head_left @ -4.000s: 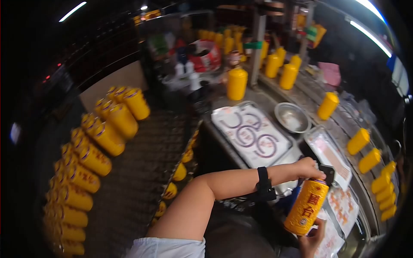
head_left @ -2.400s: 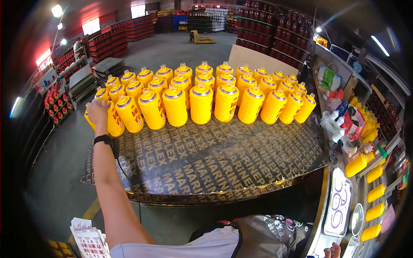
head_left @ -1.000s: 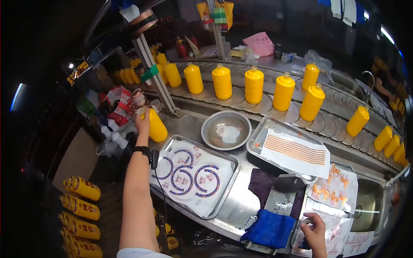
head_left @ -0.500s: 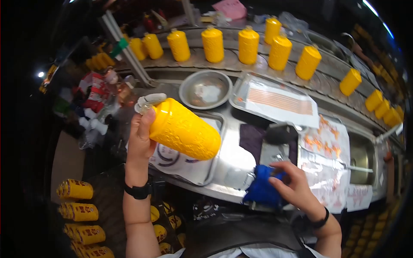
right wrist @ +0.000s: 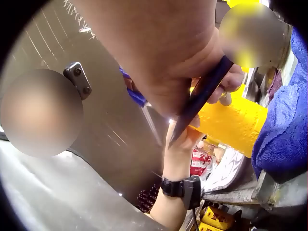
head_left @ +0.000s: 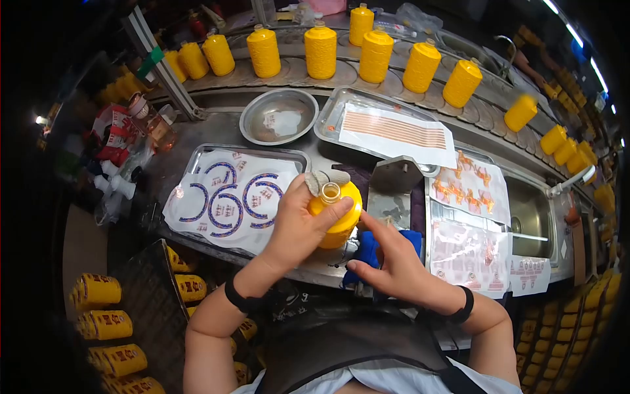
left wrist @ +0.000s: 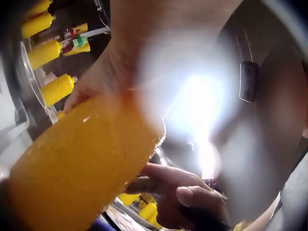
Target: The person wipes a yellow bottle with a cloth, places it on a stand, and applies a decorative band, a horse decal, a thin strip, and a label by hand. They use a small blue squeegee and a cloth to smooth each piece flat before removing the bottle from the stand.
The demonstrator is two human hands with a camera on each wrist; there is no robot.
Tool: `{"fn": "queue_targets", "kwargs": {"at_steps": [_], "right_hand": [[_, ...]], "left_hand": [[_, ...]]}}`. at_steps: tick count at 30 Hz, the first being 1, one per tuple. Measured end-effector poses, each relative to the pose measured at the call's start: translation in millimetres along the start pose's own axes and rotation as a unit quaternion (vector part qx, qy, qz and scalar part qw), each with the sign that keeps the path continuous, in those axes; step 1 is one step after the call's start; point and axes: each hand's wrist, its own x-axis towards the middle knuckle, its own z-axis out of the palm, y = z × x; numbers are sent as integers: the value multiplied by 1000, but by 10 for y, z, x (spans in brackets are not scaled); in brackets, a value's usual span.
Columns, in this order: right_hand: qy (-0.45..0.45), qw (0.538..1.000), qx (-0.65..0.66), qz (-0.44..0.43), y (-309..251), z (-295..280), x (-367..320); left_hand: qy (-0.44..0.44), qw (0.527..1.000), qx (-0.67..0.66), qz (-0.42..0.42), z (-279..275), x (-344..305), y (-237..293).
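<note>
My left hand [head_left: 293, 226] grips a plain yellow bottle [head_left: 348, 198] round its neck and shoulder, with the thumb along the top. The bottle's clear, uncapped mouth faces up toward the head camera. Pale ribbed covers [head_left: 333, 176] sit on two left fingertips. My right hand [head_left: 405, 272] is beside the bottle, its index finger reaching the bottle's side and its thumb spread. In the right wrist view a dark tapering strip [right wrist: 204, 98] crosses in front of that hand; I cannot tell whether it is held. A blue cloth [head_left: 407, 244] lies beneath the right hand.
A tray [head_left: 298, 156] carries paper with blue-patterned curved strips. Behind stand a metal bowl [head_left: 247, 130] and a tray [head_left: 325, 125] with striped paper. Orange decals [head_left: 462, 187] lie near a sink [head_left: 535, 244]. Yellow bottles [head_left: 319, 52] line the conveyor [head_left: 289, 80]. An upright metal plate [head_left: 396, 176] adjoins the cloth.
My left hand placed a labelled bottle among the rows, then took a plain one from beside the tray and brought it rightward, upright. The right hand came in beside it.
</note>
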Motion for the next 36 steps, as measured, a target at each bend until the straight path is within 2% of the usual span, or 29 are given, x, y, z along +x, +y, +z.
{"fn": "queue_targets", "kwargs": {"at_steps": [2,3,4,5,7,9,11,13,15,16,17,19,20,21,22,23,27,29,31,32,34,36], "right_hand": [[-34,998,-2,50,-104,-50,23],[-52,996,-4,69,-139,-57,57],[-26,999,-26,17,-50,7,81],[-15,1000,-14,20,-32,11,136],[32,999,-3,-10,93,50,261],[24,999,45,6,171,33,383],[-6,996,76,51,112,-70,442],[-18,998,61,8,214,-121,476],[-50,997,62,-13,292,-172,491],[-70,996,43,-35,263,-242,493],[-87,995,23,-49,291,-286,474],[-134,991,1,16,148,-497,443],[-98,995,-25,4,144,-575,393],[-85,996,-1,35,173,-696,366],[-70,995,22,65,219,-841,338],[-57,993,44,95,249,-988,316],[150,985,-30,75,233,-1734,657],[183,972,-105,104,248,-2078,988],[210,957,-183,86,551,-2333,1402],[209,951,-189,127,627,-2414,1622],[219,938,-236,130,960,-2502,2027],[225,925,-275,132,1280,-2533,2414]], "left_hand": [[69,994,60,53,94,-79,46],[64,990,120,46,95,-144,75],[38,998,59,-6,112,-224,137],[11,998,-3,-55,139,-299,182],[-30,995,-73,-60,189,-501,197],[-86,986,-121,-79,146,-622,325],[-111,985,-79,-102,-25,-582,500],[-83,983,-54,-153,-231,-456,423],[-42,993,-6,-110,-479,-160,454],[6,996,-25,-83,-552,86,471],[33,990,-103,-95,-617,355,500],[72,997,-18,-33,-799,1022,330],[91,995,44,-13,-888,1388,222],[122,992,15,-6,-909,1731,131],[131,984,124,-17,-1048,2155,-48],[129,982,127,-46,-1053,2400,-6],[184,952,236,-66,-909,3392,-246],[176,949,254,-63,-810,3839,-400],[179,947,261,-55,-663,4157,-544],[185,946,260,-50,-547,4279,-592],[214,937,272,-45,-309,4538,-805],[196,939,278,-45,-60,4725,-991]]}}
